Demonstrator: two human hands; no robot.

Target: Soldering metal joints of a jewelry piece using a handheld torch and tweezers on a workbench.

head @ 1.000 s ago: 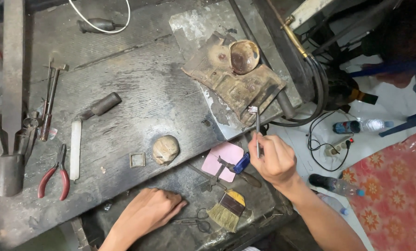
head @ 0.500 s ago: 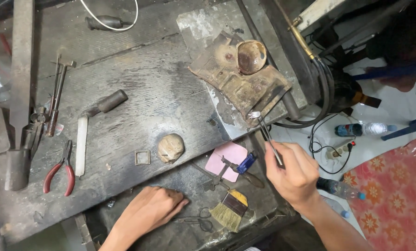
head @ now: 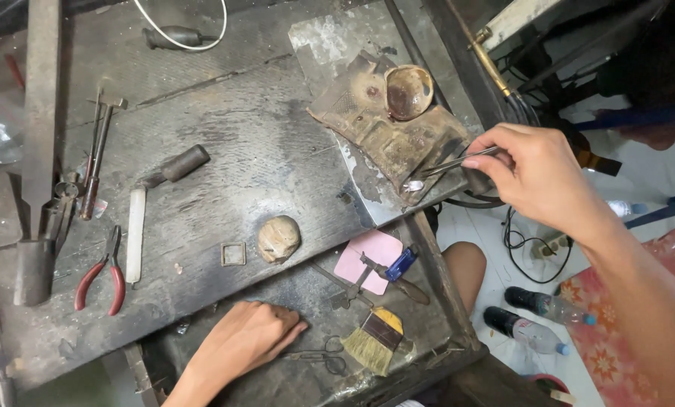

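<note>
Tweezers (head: pixel 451 167) pinched in right hand (head: pixel 537 177), long axis slanting, tips pointing down-left, left hand (head: pixel 251 339) flat, empty

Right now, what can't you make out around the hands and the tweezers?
Head view only:
- What the tweezers pinch: a small shiny bit at the tips, too small to identify.
- Right hand hides the tweezers' rear end and part of the dark hoses behind it.
- Left hand lies palm down on the lower tray; anything beneath it is hidden.
- Red-handled pliers: jaws blurred.
</note>
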